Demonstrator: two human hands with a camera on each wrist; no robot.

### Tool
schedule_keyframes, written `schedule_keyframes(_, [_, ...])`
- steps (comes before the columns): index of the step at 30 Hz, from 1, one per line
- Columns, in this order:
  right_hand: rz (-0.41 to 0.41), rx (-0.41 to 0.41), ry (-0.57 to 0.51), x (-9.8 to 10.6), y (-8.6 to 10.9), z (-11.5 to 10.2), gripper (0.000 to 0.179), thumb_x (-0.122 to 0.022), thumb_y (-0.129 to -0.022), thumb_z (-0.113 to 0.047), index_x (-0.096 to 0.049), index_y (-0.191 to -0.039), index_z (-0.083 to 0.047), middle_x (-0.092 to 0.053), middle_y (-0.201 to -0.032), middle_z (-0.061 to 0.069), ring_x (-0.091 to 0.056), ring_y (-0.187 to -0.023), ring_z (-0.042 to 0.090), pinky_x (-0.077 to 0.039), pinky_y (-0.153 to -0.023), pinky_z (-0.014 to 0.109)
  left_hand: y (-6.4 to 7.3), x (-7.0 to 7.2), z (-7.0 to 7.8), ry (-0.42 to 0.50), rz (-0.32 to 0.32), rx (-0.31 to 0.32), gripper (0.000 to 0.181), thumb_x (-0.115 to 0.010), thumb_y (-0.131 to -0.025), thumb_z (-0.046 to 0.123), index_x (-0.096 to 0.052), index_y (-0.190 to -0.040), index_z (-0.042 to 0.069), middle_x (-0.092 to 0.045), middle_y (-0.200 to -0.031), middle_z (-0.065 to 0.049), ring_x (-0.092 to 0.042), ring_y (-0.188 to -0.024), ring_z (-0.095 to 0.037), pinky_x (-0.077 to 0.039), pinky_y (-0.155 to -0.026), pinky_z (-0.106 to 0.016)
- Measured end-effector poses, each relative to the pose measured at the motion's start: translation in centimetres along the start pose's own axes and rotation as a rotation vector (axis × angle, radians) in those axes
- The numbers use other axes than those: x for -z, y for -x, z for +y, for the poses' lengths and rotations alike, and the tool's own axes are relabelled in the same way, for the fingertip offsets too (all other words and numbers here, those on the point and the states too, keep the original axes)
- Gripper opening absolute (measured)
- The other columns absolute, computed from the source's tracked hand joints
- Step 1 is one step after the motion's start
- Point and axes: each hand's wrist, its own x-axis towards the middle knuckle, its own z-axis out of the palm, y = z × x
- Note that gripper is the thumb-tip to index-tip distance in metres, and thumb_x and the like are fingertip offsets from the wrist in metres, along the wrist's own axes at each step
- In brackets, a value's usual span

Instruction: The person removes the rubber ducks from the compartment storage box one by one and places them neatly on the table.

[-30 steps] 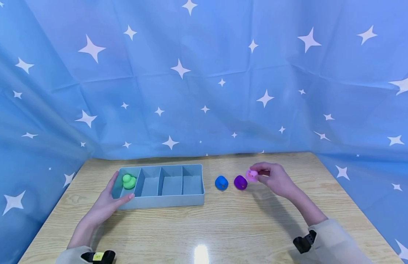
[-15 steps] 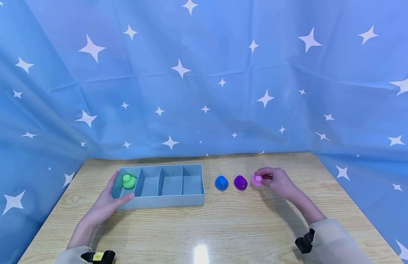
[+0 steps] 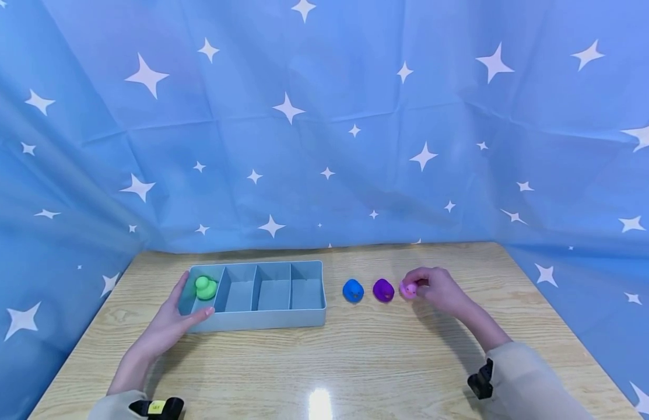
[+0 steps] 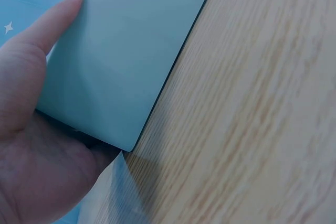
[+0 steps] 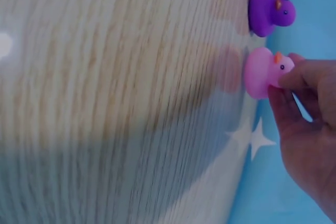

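My right hand (image 3: 441, 290) pinches a pink rubber duck (image 5: 259, 74) between thumb and fingers; the duck sits low at the tabletop, just right of a purple rubber duck (image 3: 383, 290). A blue rubber duck (image 3: 353, 290) stands left of the purple one. At the left, my left hand (image 3: 164, 328) holds the end of a blue-grey divided box (image 3: 261, 319), thumb against the front wall and fingers along the left side. A green rubber duck (image 3: 205, 288) lies in the box's leftmost compartment. Part of the left hand's fingers is hidden behind the box in the left wrist view.
All of this is on a light wood-grain table (image 3: 282, 373). A blue cloth (image 3: 324, 146) with white stars hangs behind it and at both sides. The box's other compartments lie between the green duck and the blue duck.
My right hand has moved slightly right and down with the pink duck, bringing it from beside and above the purple duck to the tabletop. The left hand and box have stayed put.
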Motion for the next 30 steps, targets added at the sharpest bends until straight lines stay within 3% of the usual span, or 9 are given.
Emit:
schedule_keyframes(11, [0.034,0.089,0.056,-0.59,-0.19,0.40,0.024,-0.064,-0.081,0.017,-0.077,-0.096,0.002,-0.075,-0.096,0.013,-0.071,-0.090,0.030,-0.059,-0.074,0.028,0.09,0.02,0.27,0.008,0.002,-0.013,0.110,-0.073,-0.097,0.037,0.012,-0.164,0.014,0.002,-0.167,-0.030,-0.012,-0.147,-0.058,-0.030,-0.107,-0.074])
schedule_keyframes(19, [-0.015,-0.011,0.026,-0.56,0.00,0.15,0.017,-0.067,-0.091,0.003,-0.077,-0.105,0.001,-0.074,-0.101,0.011,-0.068,-0.091,0.023,-0.056,-0.074,0.028,0.00,0.02,0.29,-0.003,-0.002,-0.006,0.110,-0.072,-0.098,0.036,0.013,-0.164,0.013,0.002,-0.166,-0.031,-0.015,-0.146,-0.060,-0.032,-0.106,-0.074])
schedule_keyframes(26, [-0.030,-0.017,0.005,-0.43,0.17,0.23,0.018,-0.065,-0.093,0.003,-0.075,-0.108,0.001,-0.073,-0.106,0.013,-0.069,-0.095,0.026,-0.057,-0.072,0.029,-0.10,-0.02,0.16,-0.003,-0.002,-0.001,0.111,-0.073,-0.097,0.035,0.013,-0.164,0.014,0.002,-0.167,-0.031,-0.011,-0.147,-0.059,-0.029,-0.107,-0.075])
schedule_keyframes(30, [-0.030,-0.013,0.003,-0.44,0.16,0.30,0.019,-0.063,-0.093,0.005,-0.075,-0.108,0.002,-0.073,-0.106,0.013,-0.068,-0.094,0.025,-0.057,-0.070,0.029,-0.11,-0.03,0.02,-0.003,-0.001,0.002,0.110,-0.073,-0.098,0.034,0.013,-0.164,0.014,0.002,-0.166,-0.032,-0.015,-0.146,-0.059,-0.032,-0.106,-0.074])
